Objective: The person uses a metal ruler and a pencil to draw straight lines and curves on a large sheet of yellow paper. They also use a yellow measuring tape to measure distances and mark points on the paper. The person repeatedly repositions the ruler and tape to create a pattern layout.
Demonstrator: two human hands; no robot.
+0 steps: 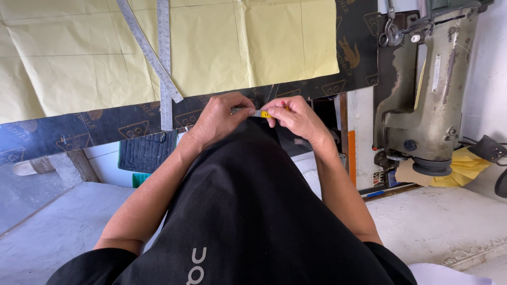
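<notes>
Yellow tape measure (pixel 262 113) pinched between left hand (pixel 219 119) and right hand (pixel 296 117) fingers.

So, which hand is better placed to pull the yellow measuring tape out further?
Probably the right hand: its fingertips already pinch the yellow measuring tape at its visible end, while the left hand holds the metal tip beside it. Both hands sit close together at the table edge.
</notes>
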